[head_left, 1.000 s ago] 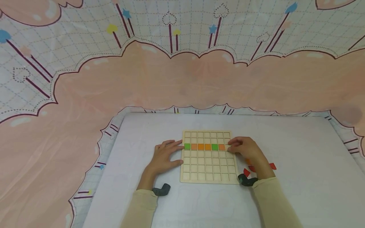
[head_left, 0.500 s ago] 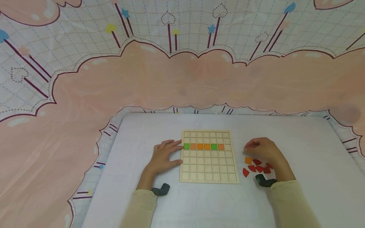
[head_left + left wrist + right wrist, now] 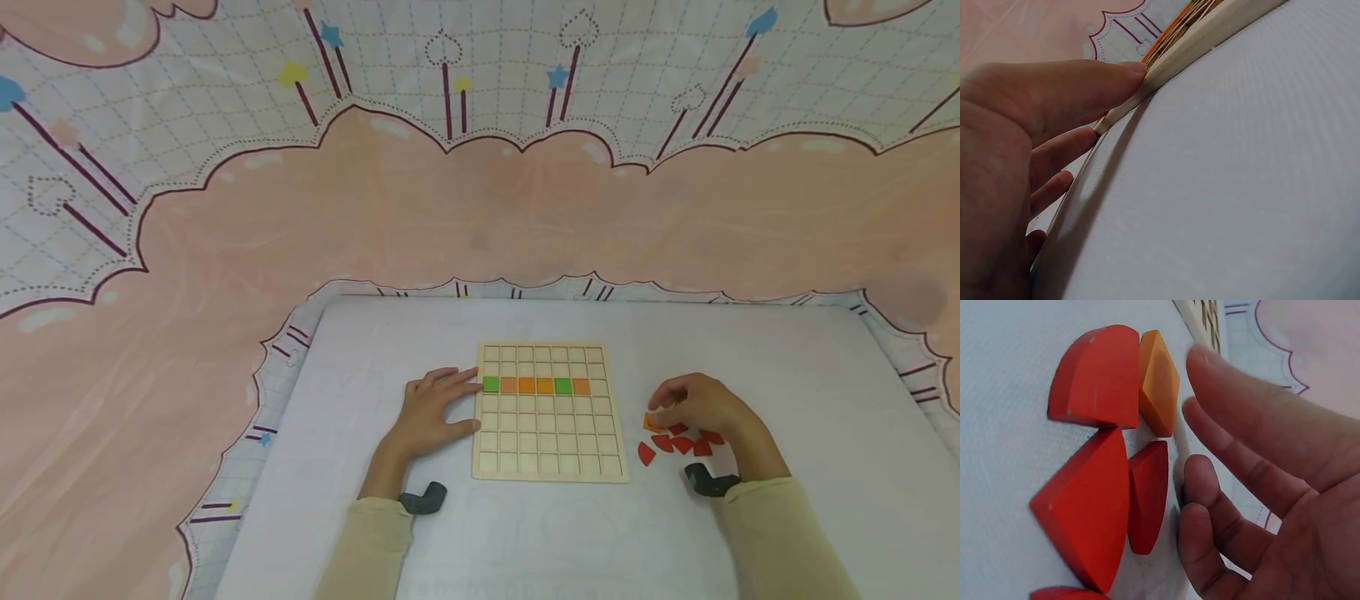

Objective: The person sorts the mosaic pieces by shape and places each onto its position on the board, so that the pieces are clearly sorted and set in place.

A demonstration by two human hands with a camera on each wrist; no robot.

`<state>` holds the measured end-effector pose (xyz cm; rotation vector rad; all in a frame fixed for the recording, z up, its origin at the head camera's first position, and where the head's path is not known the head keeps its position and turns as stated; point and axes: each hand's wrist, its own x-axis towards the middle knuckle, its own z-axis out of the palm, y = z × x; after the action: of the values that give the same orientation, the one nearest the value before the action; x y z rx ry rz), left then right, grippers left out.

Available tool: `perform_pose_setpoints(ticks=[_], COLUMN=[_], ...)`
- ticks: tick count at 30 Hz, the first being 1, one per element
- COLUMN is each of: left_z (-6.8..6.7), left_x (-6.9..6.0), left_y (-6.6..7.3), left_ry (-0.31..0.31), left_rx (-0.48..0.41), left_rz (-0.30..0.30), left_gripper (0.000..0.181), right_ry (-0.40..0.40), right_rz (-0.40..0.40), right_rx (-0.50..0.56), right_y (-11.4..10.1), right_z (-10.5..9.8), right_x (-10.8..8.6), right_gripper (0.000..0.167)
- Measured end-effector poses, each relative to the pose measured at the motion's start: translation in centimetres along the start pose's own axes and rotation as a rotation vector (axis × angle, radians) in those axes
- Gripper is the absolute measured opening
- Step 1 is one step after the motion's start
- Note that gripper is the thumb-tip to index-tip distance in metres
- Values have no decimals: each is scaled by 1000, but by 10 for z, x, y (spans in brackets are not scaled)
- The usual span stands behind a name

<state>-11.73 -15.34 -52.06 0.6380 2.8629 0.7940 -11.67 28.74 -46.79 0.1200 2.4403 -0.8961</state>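
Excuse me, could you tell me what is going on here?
A person's left hand touches the left edge of a pale wooden grid board, where green and orange square tiles fill six cells of one row. The right hand is close to a loose orange square tile near red wedge-shaped pieces, not visibly gripping anything.

Beyond a broad white tabletop [image 3: 817,417] spreads a peach-and-white printed sheet [image 3: 480,217], its pale upper part checked with dashed lines and bearing dark-red sticks [image 3: 447,102], blue stars [image 3: 557,77] and yellow spots [image 3: 293,74].
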Motion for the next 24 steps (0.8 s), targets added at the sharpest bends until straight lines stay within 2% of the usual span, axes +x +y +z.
perform_pose_setpoints(ticks=[8, 24], left_z=[1, 2], left_x=[0, 1], left_y=[-2, -1], left_ry=[4, 2], left_rx=[1, -2], left_rz=[6, 5], left_gripper=[61, 61], right_ry=[-4, 40], right_rz=[-78, -38], right_rx=[-55, 9], right_y=[-1, -1], right_z=[0, 5], right_x=[-1, -1], right_gripper=[31, 24])
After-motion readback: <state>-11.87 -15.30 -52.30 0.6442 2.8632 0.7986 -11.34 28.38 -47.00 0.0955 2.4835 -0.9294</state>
